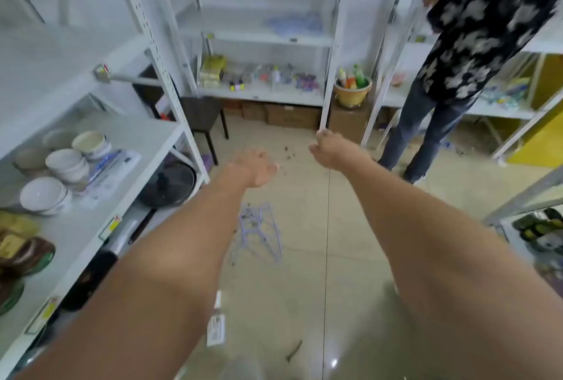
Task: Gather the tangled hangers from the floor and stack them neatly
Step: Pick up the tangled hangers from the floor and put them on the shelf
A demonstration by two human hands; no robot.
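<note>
Step in hand, as I read it: the approach, before any gathering. Both your arms are stretched forward over the floor and neither hand holds anything

Left hand [257,168]: palm turned partly up, fingers loose and slightly apart, nothing in them. Right hand [327,148]: fingers curled in toward the palm; the frame is blurred there and I see nothing clamped in them

The hangers [260,232] are a pale purple wire tangle lying on the tiled floor [350,258], nearer to you than both hands and below your left forearm. They overlap at odd angles; blur stops me counting them. Bits of dark debris lie scattered around and beyond them

Left side: a white shelf [100,148] with stacked bowls [65,166] and a dark pan [169,181] on the level below. Far wall: more shelving with small goods, and a bucket of bottles [353,90] on a box. Another person [451,75] stands far right, facing the shelving, well apart from the hangers

Next move, my call: crouch and bring your hands back and down, since the pile sits short of where they are now. Take one hanger frame at a time rather than the whole knot, because hooks likely snag each other. No stacking spot is obvious yet, so pick one before lifting
</note>
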